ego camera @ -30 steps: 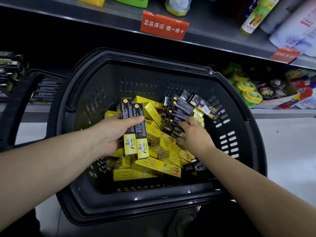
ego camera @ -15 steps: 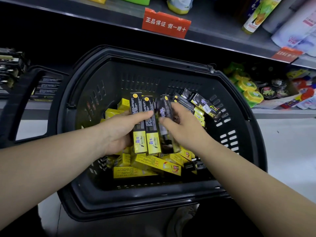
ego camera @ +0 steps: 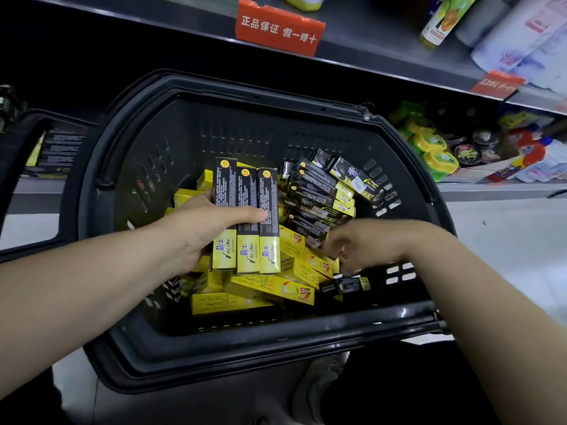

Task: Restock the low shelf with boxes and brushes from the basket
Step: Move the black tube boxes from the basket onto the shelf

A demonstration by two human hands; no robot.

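Note:
A black plastic basket [ego camera: 101, 191] holds several black-and-yellow boxes [ego camera: 322, 191] and flat yellow boxes [ego camera: 273, 285]. My left hand [ego camera: 199, 234] grips three black-and-yellow boxes [ego camera: 247, 216] side by side, upright, above the pile, thumb across their fronts. My right hand [ego camera: 362, 243] is blurred and hangs low over the right side of the pile with curled fingers; whether it holds anything does not show. The low shelf [ego camera: 36, 191] shows left of the basket, with dark boxes [ego camera: 61, 145] standing on it.
An upper shelf edge with a red label [ego camera: 277, 27] runs above the basket. To the right, the low shelf carries yellow-green tins [ego camera: 429, 145] and other packs. The basket handle [ego camera: 12, 167] stands at the left. Pale floor lies right of the basket.
My right hand added a third box to the two in my left hand, then dropped back down to the pile at the right. My left hand now holds three boxes.

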